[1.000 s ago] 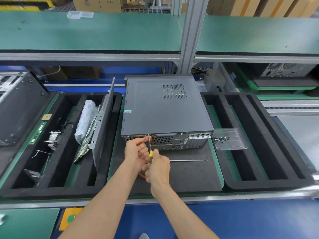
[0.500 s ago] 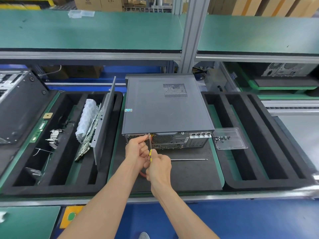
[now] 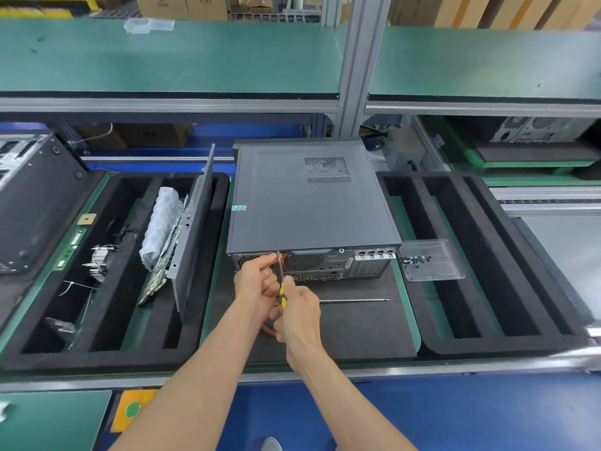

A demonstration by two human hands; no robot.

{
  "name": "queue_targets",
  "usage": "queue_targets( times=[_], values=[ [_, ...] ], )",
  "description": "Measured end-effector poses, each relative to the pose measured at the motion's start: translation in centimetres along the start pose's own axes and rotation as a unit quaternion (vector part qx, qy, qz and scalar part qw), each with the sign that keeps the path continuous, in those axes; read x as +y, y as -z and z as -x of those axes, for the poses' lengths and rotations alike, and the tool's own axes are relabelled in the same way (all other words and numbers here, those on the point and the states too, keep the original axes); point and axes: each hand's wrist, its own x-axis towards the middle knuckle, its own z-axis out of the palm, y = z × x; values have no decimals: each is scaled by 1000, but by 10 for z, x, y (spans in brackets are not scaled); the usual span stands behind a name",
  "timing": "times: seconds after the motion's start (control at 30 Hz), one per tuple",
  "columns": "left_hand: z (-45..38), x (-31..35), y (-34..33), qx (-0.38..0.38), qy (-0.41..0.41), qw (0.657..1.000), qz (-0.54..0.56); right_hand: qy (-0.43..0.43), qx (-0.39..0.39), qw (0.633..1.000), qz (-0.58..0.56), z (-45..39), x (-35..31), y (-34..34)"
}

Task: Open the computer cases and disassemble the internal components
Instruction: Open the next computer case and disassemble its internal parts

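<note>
Your right hand [image 3: 300, 315] grips the yellow-handled screwdriver [image 3: 281, 281], your left hand [image 3: 257, 278] pinching its shaft, tip against the dark grey metal computer case [image 3: 309, 203] rear.

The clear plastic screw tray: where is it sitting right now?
The clear plastic screw tray sits right of the computer case, beside its rear corner.

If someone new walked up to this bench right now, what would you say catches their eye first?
Probably the grey computer case lying flat at the centre, with both hands at its near face: the right hand grips a yellow-handled screwdriver while the left hand steadies its shaft. Next, the black foam tray on the left holding removed parts, and the clear screw dish on the right.
</note>
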Motion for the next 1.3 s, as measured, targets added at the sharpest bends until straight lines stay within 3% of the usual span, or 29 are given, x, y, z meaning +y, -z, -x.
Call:
queue_targets(
  times=[0.43, 0.8, 1.17, 1.3],
  values=[
    [0, -5, -2, -4, -8, 1000, 2, 20, -5, 1000, 6, -2, 1, 7],
    [3, -9, -13, 60, -36, 997, 14, 60, 20, 996, 67, -2, 6, 16],
    [5, -13, -23, -17, 2, 998, 64, 103, 29, 989, 104, -3, 2, 25],
    [6, -13, -21, -3, 9, 998, 67, 104, 26, 986, 125, -2, -1, 22]
  ],
)
